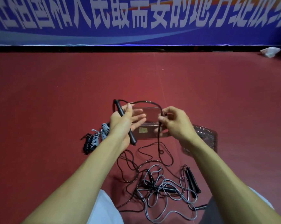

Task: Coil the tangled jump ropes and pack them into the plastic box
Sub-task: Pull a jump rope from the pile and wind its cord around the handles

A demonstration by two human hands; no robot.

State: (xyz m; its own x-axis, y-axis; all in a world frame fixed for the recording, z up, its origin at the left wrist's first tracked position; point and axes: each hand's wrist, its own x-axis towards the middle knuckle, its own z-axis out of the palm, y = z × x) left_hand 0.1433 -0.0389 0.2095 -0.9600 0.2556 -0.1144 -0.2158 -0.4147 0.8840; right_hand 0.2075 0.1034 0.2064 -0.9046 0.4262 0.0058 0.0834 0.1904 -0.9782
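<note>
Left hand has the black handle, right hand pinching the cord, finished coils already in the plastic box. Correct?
Not quite. The head view shows the coiled ropes lying on the floor left of the plastic box, not in it. The rest holds: the left hand holds the black handle and the right hand pinches the cord.

I am holding a long black ribbed jump-rope handle [120, 109] in my left hand [125, 120], the thumb pressing it into the palm and the fingers stretching out. My right hand [175, 123] is pinching the thin black cord [159, 128] arching over from the handle's far end. Behind both hands a clear plastic box [150, 135] is sitting on the red floor [55, 94]. Coiled black and grey rope bundles [94, 140] are lying to its left, and a loose tangle of black and grey ropes [160, 183] is lying nearer me.
</note>
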